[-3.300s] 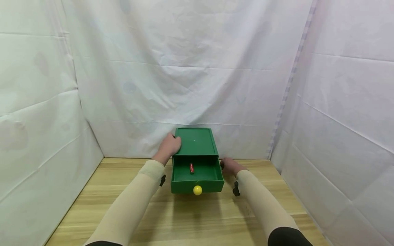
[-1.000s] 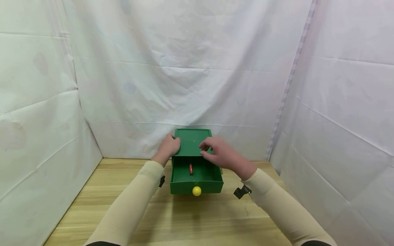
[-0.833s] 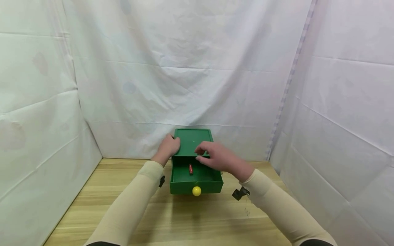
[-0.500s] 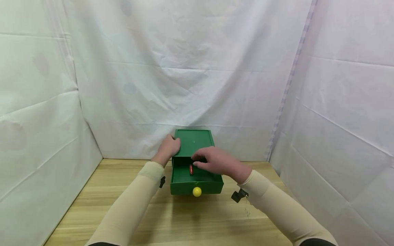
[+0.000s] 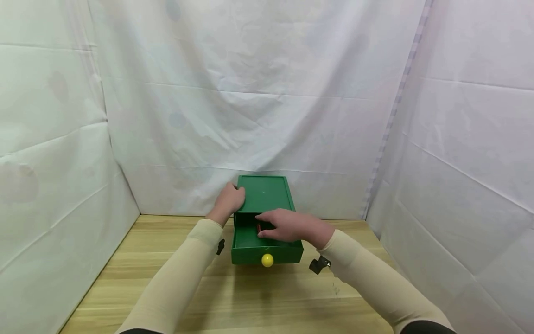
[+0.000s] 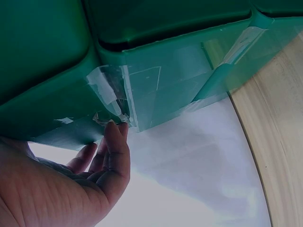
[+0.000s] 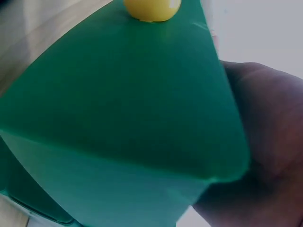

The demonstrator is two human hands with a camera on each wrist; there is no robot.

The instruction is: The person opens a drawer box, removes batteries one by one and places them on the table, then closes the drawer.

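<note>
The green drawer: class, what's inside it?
The drawer holds a small red object, partly hidden by the right hand. That hand covers much of the drawer's right side, the cabinet its back; anything there cannot be seen.

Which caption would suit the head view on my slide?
Right hand reaches to a red object in an open drawer, while the left hand holds the green box.

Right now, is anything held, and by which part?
The left hand grips the green drawer cabinet by its left side; the right hand, open near the small red object, grips nothing.
</note>
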